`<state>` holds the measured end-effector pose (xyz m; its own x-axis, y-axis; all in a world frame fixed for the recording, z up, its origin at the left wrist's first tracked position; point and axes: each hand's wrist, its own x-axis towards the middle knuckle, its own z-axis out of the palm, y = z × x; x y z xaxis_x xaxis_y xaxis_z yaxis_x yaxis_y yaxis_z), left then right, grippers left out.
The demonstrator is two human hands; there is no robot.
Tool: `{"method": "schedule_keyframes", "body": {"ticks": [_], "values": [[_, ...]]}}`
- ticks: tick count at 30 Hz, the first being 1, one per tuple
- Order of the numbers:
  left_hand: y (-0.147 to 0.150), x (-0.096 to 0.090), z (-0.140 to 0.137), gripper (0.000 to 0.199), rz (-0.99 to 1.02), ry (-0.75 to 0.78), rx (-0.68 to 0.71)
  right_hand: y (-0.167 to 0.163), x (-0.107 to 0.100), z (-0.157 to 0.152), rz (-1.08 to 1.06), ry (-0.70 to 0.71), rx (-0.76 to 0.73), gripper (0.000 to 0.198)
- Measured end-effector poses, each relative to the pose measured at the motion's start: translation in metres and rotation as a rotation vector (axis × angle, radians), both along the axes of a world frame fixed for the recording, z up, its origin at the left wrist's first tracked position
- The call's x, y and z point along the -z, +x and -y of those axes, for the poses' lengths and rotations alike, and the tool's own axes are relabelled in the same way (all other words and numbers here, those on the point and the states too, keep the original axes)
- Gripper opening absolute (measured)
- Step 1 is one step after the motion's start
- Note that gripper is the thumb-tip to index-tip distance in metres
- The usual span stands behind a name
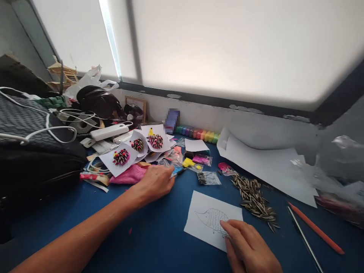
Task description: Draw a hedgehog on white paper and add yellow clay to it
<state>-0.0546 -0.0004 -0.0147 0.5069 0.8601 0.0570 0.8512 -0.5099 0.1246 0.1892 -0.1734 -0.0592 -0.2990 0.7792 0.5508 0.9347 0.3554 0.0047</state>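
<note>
My left hand (158, 181) reaches to the middle of the table beside a pink cloth (126, 177). Its fingers are curled around a pen (179, 172) with a dark end that sticks out past the fingertips. My right hand (250, 244) rests over the lower right of a small white paper (199, 223), thumb and forefinger apart, fingertips touching it. The paper bears a line drawing of a hedgehog-like animal with a pointed snout and rows of small marks on its body. To its right lies a pile of striped sunflower seeds (254, 199).
Finished-looking seed hedgehogs (121, 156) on paper lie at left. Small bags (209, 178), a row of coloured clay tubs (199, 134) and a large white sheet (256, 159) sit behind. An orange pencil-like stick (315, 227) lies right; a black bag (42, 159) stands left.
</note>
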Motion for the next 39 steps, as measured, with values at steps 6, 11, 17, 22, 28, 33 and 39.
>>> {"method": "schedule_keyframes", "body": {"ticks": [6,11,17,22,28,33,39], "values": [[0.0,-0.003,-0.012,0.023,0.009,0.003,-0.051,0.004,-0.001,0.0,0.057,-0.022,0.041,0.032],[0.005,-0.017,0.011,0.036,0.123,-0.08,-0.01,0.003,-0.004,0.001,-0.022,-0.023,0.031,0.03],[0.036,-0.017,0.057,0.038,0.581,-0.752,0.277,-0.02,-0.02,0.005,-0.516,-0.206,0.107,0.029],[0.064,-0.017,0.08,0.032,0.397,-0.437,0.635,-0.019,-0.038,0.002,-0.983,-0.432,0.268,0.045],[0.059,0.003,0.053,0.042,0.313,-0.141,0.633,0.024,-0.049,-0.003,-0.353,-0.563,0.661,0.045],[0.044,0.032,0.038,0.066,0.162,-0.211,0.68,0.046,-0.041,-0.006,-0.211,-0.595,0.781,0.029],[0.042,0.031,0.038,0.06,0.231,-0.29,0.796,0.062,-0.036,0.0,-0.121,-0.605,0.842,0.032]]}}
